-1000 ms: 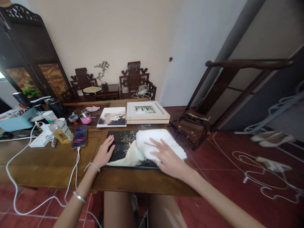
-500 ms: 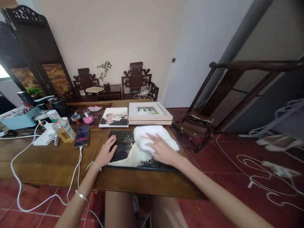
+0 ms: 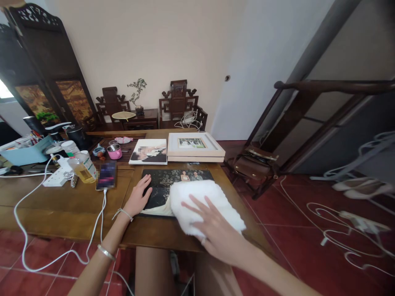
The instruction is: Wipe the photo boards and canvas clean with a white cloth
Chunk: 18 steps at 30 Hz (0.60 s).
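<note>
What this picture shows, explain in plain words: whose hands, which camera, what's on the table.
There's no machine: these are a person's bare hands, seen by one camera worn on the head, looking forward and down. On the brown wooden table lies a dark, flat, rectangular photo panel. The left hand rests at its left edge; the right hand, fingers spread, lies on a white fluffy cloth covering part of the panel. Behind are a white-edged photo print and a pale rectangular frame.

Left hand [image 3: 139, 196] lies palm down, fingers forward and slightly inward — left forearm [image 3: 94, 269] slants up from lower left. Right hand [image 3: 212, 230] is palm down too, fingers spread and aimed forward-left — right forearm [image 3: 268, 267] stretches in from lower right.
</note>
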{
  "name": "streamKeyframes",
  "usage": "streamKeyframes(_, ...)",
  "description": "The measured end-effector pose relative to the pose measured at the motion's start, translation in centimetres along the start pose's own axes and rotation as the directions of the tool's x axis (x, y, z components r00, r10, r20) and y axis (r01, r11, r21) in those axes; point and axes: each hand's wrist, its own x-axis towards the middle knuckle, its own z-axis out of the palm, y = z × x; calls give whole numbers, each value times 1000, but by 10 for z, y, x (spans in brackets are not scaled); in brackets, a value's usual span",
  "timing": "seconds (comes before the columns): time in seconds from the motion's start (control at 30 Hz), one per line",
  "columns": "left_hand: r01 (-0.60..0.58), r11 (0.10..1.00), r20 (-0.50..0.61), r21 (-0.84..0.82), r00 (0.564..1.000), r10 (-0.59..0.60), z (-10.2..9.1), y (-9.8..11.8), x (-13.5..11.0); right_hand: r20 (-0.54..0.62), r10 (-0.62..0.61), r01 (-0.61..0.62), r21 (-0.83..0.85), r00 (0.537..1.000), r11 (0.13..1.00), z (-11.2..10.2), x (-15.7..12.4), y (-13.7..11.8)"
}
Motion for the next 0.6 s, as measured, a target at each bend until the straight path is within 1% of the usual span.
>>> streamKeyframes(0.07, -2, 1000, 1, -5, 1000, 2, 0, 1, 0, 16, -26, 25, 17, 1000, 1000, 1, -8, -12)
streamKeyframes(0.1, -2, 1000, 2, -6, 1000, 2, 0, 0, 0, 19, -30, 29, 23, 999, 999, 2, -7, -13)
streamKeyframes(0.17, -2, 1000, 6, -7, 1000, 2, 0, -1, 0, 10, -25, 25, 30, 1000, 999, 2, 2, -8)
streamKeyframes(0.23, 1, 1000, 7, -6, 1000, -1, 0, -3, -1, -8, -6, 6, 27, 1000, 1000, 2, 21, 6)
streamKeyframes(0.3, 7, 1000, 8, -5, 1000, -7, 1, -4, -1, -27, 21, -21, 10, 999, 1000, 3, 46, 25)
streamKeyframes(0.4, 16, 1000, 11, -5, 1000, -16, 0, -4, 0, -75, 90, -92, -27, 993, 995, 4, 83, 52)
streamKeyframes(0.47, 7, 1000, 5, -10, 1000, -7, -1, -2, 0, -110, 133, -139, -45, 985, 989, 6, 98, 61)
streamKeyframes(0.53, -5, 1000, -8, -18, 1000, 5, -2, 0, -1, -112, 140, -147, -57, 984, 987, 8, 101, 60)
streamKeyframes(0.6, -2, 1000, -22, -25, 1000, 2, -1, 0, -1, -88, 106, -112, -64, 990, 992, 9, 90, 47)
